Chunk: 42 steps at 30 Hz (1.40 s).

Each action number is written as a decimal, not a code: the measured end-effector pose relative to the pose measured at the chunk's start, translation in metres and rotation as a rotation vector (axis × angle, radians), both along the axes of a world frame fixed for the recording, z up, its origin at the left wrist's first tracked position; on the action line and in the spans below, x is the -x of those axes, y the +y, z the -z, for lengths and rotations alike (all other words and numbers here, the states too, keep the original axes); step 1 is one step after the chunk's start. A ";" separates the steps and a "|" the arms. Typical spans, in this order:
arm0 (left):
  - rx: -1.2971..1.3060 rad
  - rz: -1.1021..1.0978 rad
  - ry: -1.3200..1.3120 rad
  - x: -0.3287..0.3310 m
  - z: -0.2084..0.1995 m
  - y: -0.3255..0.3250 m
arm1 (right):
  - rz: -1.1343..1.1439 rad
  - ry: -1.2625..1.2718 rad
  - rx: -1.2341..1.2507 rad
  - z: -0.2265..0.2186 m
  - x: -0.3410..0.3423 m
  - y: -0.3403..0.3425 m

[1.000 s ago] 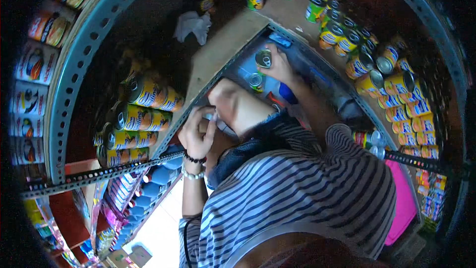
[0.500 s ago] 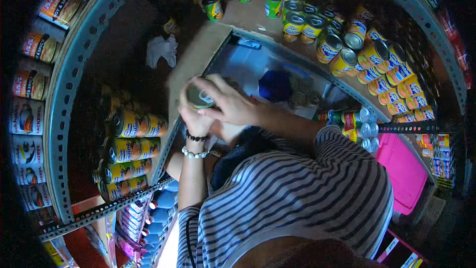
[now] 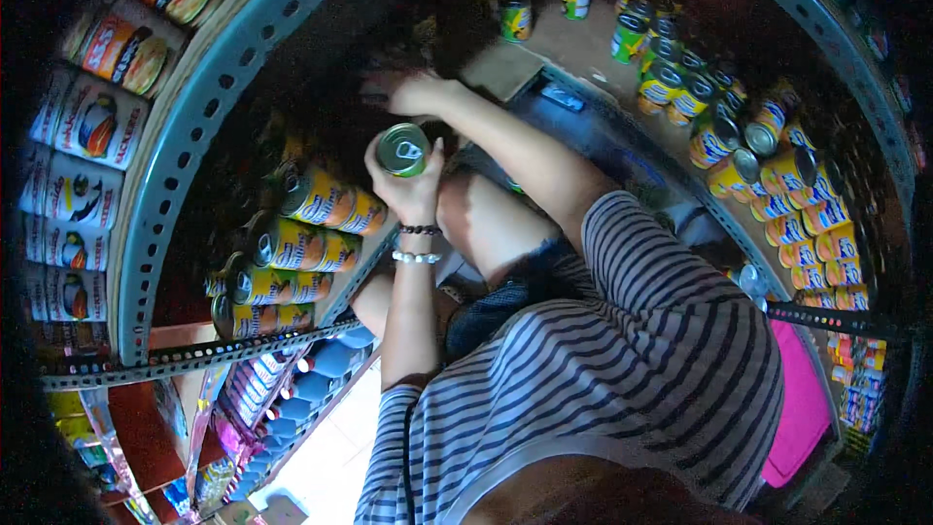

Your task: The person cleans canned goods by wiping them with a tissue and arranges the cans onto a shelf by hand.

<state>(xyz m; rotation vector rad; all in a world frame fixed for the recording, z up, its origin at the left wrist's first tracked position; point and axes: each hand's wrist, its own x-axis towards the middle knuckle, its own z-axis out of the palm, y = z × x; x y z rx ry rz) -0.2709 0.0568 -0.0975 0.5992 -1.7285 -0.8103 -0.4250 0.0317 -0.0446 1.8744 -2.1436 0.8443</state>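
A green can with a pull-tab lid is in my left hand, lid facing up, fingers and thumb wrapped round its sides. Dark and white bead bracelets circle that wrist. Beyond the can, my right hand reaches left over the dark shelf. Its fingers are blurred and lost in shadow, so I cannot see whether they touch anything. Nearest below and left of my hands are stacked yellow cans, lying on their sides.
Perforated metal shelf edges curve round me. White-labelled cans line the left. Upright yellow-green cans and sideways stacks fill the right shelf. A pink panel stands at lower right; blue-capped bottles are below left.
My right hand has left the can and moved away to the far left over the shelf. My left hand keeps hold of the can. The whole view has shifted, with the right shelf sliding rightward.
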 end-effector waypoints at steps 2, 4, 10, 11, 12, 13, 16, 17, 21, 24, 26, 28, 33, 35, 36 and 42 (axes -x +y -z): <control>-0.009 -0.029 -0.057 -0.006 -0.009 0.006 | 0.004 -0.120 -0.162 0.011 0.004 -0.012; -0.045 -0.006 -0.095 0.010 -0.013 0.015 | 0.103 -0.021 -0.489 0.032 0.041 -0.007; -0.011 -0.037 -0.136 -0.004 -0.010 0.009 | 0.152 -0.029 -0.268 0.052 0.027 -0.002; -0.044 -0.146 -0.169 -0.039 0.009 -0.008 | 0.053 0.079 -0.399 0.026 -0.032 -0.006; -0.053 -0.136 -0.162 -0.036 0.008 -0.008 | 0.052 0.081 -0.404 0.024 -0.031 -0.003; -0.064 -0.129 -0.157 -0.035 0.008 -0.009 | 0.063 0.072 -0.397 0.022 -0.031 -0.003; -0.048 0.017 -0.112 -0.007 -0.007 0.002 | 0.127 0.179 -0.047 0.061 0.022 0.006; -0.023 -0.042 -0.131 -0.013 -0.004 0.000 | 0.123 -0.061 -0.078 0.062 0.015 -0.005; -0.044 0.008 -0.132 -0.007 -0.014 0.005 | 0.120 -0.071 -0.139 0.073 0.029 0.015; -0.065 -0.038 -0.142 -0.031 0.002 -0.007 | 0.006 -0.542 0.254 0.031 -0.030 0.044; -0.066 -0.016 -0.129 -0.023 -0.002 -0.002 | -0.133 -0.542 0.369 0.011 -0.033 0.073; -0.099 0.023 -0.118 -0.025 0.000 -0.001 | -0.280 -0.399 0.479 0.001 -0.056 0.094; 0.001 0.115 0.007 -0.016 0.003 -0.006 | -0.196 -0.169 0.534 0.010 -0.074 0.095; -0.039 0.123 0.052 -0.020 0.013 -0.012 | -0.262 -0.173 0.503 0.002 -0.082 0.093; -0.039 0.115 0.028 -0.021 0.014 -0.014 | -0.292 -0.187 0.487 0.001 -0.080 0.093; -0.052 0.124 -0.032 -0.016 0.008 -0.012 | -0.456 -0.110 0.334 -0.012 -0.034 0.101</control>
